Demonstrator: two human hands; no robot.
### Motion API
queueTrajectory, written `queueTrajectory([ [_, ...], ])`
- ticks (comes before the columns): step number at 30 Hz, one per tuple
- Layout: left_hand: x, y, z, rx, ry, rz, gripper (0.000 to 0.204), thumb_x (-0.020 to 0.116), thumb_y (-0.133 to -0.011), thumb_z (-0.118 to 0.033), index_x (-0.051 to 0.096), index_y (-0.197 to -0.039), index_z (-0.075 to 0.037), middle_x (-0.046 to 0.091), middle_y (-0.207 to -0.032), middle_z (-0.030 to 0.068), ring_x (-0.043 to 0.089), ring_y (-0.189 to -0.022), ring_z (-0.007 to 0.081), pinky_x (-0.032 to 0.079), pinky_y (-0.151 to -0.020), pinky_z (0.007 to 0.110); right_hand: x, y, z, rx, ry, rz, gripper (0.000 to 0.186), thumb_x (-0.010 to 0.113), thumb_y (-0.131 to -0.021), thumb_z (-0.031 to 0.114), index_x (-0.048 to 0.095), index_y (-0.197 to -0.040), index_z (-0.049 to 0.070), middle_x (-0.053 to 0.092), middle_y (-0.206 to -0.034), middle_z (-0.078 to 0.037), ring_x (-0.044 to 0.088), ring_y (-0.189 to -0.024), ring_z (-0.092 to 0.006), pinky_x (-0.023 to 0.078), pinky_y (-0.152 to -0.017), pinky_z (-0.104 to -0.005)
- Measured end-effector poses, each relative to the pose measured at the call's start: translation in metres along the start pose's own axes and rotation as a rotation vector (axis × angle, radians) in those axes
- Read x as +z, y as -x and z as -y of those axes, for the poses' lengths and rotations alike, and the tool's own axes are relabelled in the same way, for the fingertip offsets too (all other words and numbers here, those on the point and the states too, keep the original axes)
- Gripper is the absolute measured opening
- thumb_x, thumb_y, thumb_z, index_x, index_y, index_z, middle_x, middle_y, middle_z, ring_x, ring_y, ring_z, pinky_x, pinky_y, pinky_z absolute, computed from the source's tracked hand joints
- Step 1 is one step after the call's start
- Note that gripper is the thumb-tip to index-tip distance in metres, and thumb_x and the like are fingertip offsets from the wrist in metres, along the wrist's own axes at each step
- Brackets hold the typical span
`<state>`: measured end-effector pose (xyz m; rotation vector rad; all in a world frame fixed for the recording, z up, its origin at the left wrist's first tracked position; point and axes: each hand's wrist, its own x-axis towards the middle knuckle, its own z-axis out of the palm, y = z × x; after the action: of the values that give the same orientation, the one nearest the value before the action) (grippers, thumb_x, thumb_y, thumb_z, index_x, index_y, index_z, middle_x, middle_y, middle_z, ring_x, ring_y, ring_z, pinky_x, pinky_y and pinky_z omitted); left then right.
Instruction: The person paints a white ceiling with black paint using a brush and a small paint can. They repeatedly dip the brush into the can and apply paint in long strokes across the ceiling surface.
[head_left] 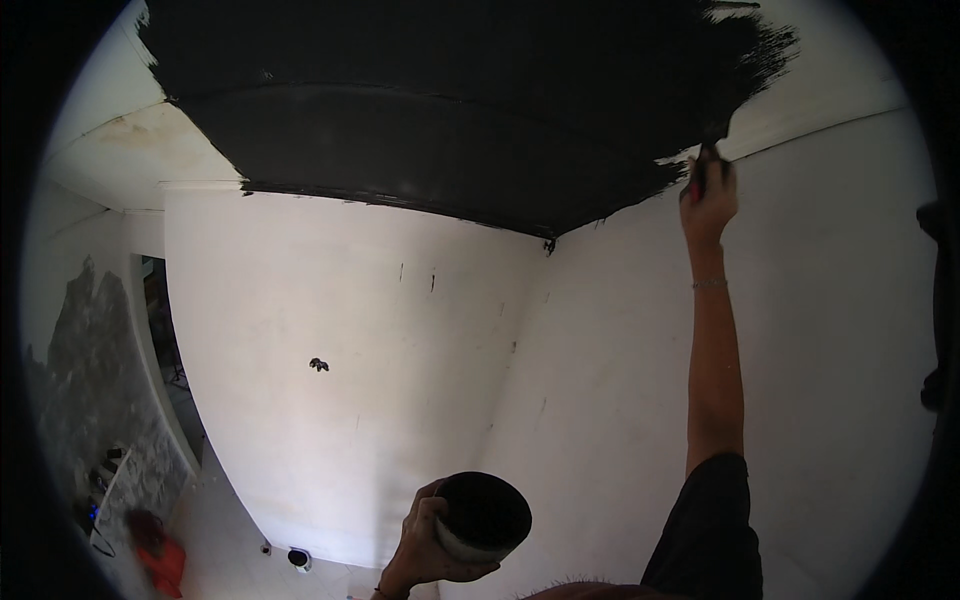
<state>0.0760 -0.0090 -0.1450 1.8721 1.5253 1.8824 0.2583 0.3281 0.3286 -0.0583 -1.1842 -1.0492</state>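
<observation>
My right hand (pixel 709 205) is raised at the end of an outstretched arm, its fingers closed round the handle of a paintbrush (pixel 700 178). The dark bristles are against the ceiling, by the ragged right edge of a large black painted area (pixel 430 130). Low in the middle, my left hand (pixel 425 545) grips a round, pale tub (pixel 465 548) from its left side and underneath. Its inside looks black, and I cannot make out how full it is.
White walls (pixel 350 300) meet in a corner ahead, with a few black marks. At lower left a person in orange (pixel 163 565) is near a shelf (pixel 110 475) with items, beside a doorway (pixel 160 310). A small dark-topped container (pixel 299 558) stands on the floor.
</observation>
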Motion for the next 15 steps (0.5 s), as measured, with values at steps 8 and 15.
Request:
queueTrajectory([
  [8,-0.006,0.004,-0.002,0.019,-0.035,0.011,0.11,0.104,-0.051,-0.046,0.034,-0.127,-0.009,0.047,-0.142,0.0285,0.054,-0.132,0.0471,0.054,-0.103,0.054,-0.026,0.008,-0.009,0.009,-0.206,0.323,0.016,0.072,-0.092,0.005,0.071,-0.108,0.003,0.071,-0.1,-0.016,0.071,-0.087,-0.0347,0.057,-0.077,-0.0411],
  [15,-0.011,0.005,0.003,0.034,-0.033,-0.029,0.108,0.104,-0.051,-0.045,0.036,-0.126,-0.009,0.047,-0.141,0.0292,0.056,-0.13,0.0479,0.055,-0.102,0.055,-0.113,-0.149,-0.078,0.142,-0.057,0.142,0.025,0.075,-0.099,0.027,0.079,-0.11,0.006,0.079,-0.095,-0.008,0.074,-0.088,-0.0172,0.056,-0.083,-0.0311],
])
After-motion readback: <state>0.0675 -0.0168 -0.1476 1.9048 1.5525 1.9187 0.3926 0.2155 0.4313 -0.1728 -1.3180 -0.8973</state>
